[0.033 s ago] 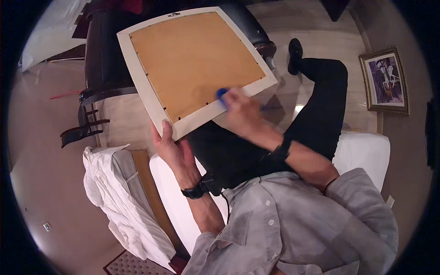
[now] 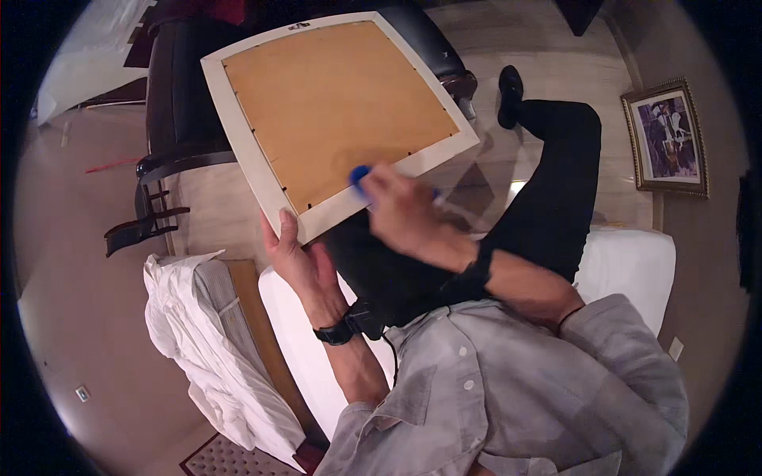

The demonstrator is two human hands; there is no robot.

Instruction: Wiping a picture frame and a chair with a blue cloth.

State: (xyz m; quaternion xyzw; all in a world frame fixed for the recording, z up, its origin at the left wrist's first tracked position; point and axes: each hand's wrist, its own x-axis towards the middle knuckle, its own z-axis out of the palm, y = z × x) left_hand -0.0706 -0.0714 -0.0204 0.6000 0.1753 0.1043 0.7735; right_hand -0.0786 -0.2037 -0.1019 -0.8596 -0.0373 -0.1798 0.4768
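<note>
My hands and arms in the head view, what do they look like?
Left hand and right hand are bare. A black strap circles the left wrist, with a thin dark cable nearby; a black band circles the right. Grey sleeves stop near the elbows.

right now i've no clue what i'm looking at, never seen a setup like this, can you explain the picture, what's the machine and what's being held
There's no machine here: these are a person's own bare hands. A wide fisheye camera worn on the head looks down, so straight edges bend and the person's body fills the lower part.

The left hand grips the near left corner of a pale picture frame, turned so its tan backing panel faces up. The right hand holds a small blue object at the near edge; it's too blurred to identify.

Beyond the frame is a black padded seat; whether the frame rests on it is hard to tell. Off to the right is a gold-framed picture.
</note>
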